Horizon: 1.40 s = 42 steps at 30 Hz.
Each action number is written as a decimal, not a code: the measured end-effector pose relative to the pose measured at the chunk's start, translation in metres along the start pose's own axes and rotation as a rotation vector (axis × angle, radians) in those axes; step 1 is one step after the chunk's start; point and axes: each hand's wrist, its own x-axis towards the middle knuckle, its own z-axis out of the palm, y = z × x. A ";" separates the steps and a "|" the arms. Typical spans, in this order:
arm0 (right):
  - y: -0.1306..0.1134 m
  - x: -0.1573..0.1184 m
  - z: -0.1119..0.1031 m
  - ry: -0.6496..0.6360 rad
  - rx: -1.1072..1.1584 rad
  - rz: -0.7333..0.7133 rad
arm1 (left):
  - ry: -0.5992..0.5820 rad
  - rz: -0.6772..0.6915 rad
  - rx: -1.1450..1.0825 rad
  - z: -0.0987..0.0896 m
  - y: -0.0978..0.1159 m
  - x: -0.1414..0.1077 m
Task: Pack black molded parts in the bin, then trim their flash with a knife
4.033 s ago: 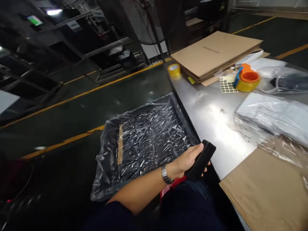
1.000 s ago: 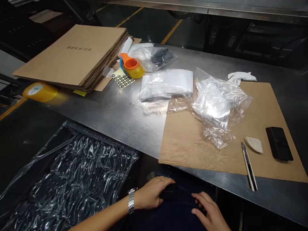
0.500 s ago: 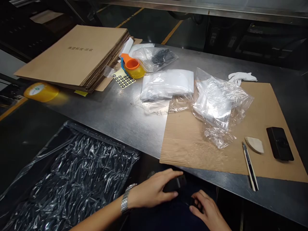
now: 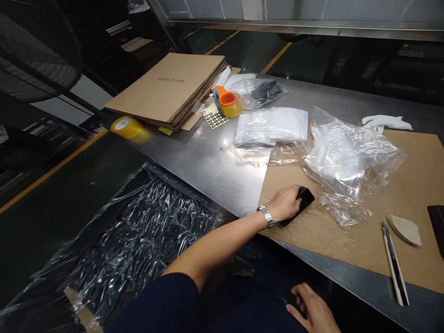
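My left hand (image 4: 285,202), with a metal watch on its wrist, is closed on a black rectangular block (image 4: 305,199) at the near left part of the cardboard sheet (image 4: 347,247). Low in the view, close to my body, my right hand (image 4: 314,309) has its fingers curled around a small dark thing (image 4: 292,300), mostly hidden. A similar black block (image 4: 436,226) lies at the right edge of the view. Between the two blocks are a beige wedge-shaped pad (image 4: 404,230) and a utility knife (image 4: 394,266).
Clear plastic bags (image 4: 340,152) and a packet of white sheets (image 4: 272,125) lie on the metal table (image 4: 222,173). Beyond are a tape dispenser (image 4: 228,99), a sticker sheet (image 4: 215,116), stacked cardboard (image 4: 166,85) and a tape roll (image 4: 126,126). Black plastic wrap (image 4: 145,226) lies lower left.
My left hand has carried the black block forward from near my body onto the cardboard. My right hand stays low, still curled. The view has shifted left.
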 end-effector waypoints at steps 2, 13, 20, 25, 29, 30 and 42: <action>0.001 0.000 0.001 0.011 0.020 -0.015 | 0.022 0.008 0.056 0.002 0.002 0.002; -0.006 0.005 -0.007 -0.010 0.018 -0.079 | 0.167 0.128 0.054 -0.012 0.011 -0.015; -0.007 0.001 -0.008 0.027 0.028 -0.044 | -0.429 0.422 -0.037 0.003 0.005 -0.120; -0.024 0.004 -0.019 -0.042 -0.017 0.013 | -0.708 0.188 -0.088 0.039 -0.023 -0.153; -0.021 -0.001 -0.014 -0.010 0.007 -0.002 | -0.743 0.175 -0.173 0.047 -0.027 -0.152; -0.020 -0.003 -0.012 -0.001 0.013 -0.007 | -0.748 0.182 -0.196 0.046 -0.027 -0.152; -0.016 -0.007 -0.009 0.018 0.163 -0.031 | -0.716 -0.014 -0.275 0.037 -0.021 -0.157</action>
